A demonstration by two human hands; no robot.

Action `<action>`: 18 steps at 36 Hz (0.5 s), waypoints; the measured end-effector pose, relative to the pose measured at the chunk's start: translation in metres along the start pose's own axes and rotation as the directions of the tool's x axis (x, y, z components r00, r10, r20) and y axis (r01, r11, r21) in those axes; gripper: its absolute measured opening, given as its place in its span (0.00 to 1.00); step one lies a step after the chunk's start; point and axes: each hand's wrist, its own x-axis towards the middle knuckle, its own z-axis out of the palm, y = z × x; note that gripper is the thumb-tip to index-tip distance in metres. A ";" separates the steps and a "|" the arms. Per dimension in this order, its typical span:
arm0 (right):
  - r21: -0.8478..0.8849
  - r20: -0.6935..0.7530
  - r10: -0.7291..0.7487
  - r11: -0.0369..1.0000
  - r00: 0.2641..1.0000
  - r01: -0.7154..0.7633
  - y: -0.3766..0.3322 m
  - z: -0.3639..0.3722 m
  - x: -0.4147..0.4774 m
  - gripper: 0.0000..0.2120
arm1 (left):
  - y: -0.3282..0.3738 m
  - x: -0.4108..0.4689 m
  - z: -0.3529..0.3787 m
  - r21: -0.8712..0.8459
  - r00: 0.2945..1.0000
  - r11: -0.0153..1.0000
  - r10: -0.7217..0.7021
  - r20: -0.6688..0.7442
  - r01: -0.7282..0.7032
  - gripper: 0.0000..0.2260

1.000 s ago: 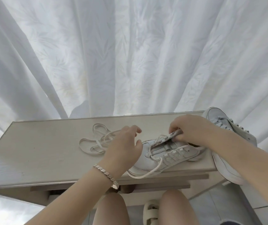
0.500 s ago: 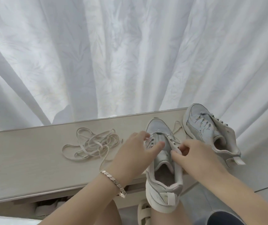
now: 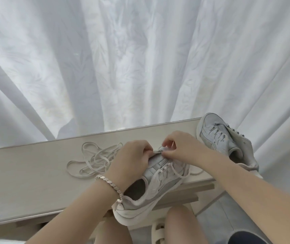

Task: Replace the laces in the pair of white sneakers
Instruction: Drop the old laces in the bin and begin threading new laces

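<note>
Head view: left hand [image 3: 132, 159] grips smooth sneaker [image 3: 160, 182]; right hand [image 3: 181, 148] pinches its flat lace [image 3: 176, 172]

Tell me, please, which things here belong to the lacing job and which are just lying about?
Job: near sneaker, gripped by the left hand; its lace, pinched by the right hand; far sneaker; loose laces.
Lying about: table, curtain, bracelet, sandal.

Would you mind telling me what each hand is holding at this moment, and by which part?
The left hand grips the near sneaker around its toe end. The right hand pinches what looks like its lace at the frontmost eyelets.
</note>
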 end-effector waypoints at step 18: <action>-0.010 -0.063 -0.018 1.000 0.998 0.017 0.012 0.002 -0.008 0.06 | -0.007 -0.001 0.022 0.018 0.992 0.992 -0.126 -0.010 0.126 0.15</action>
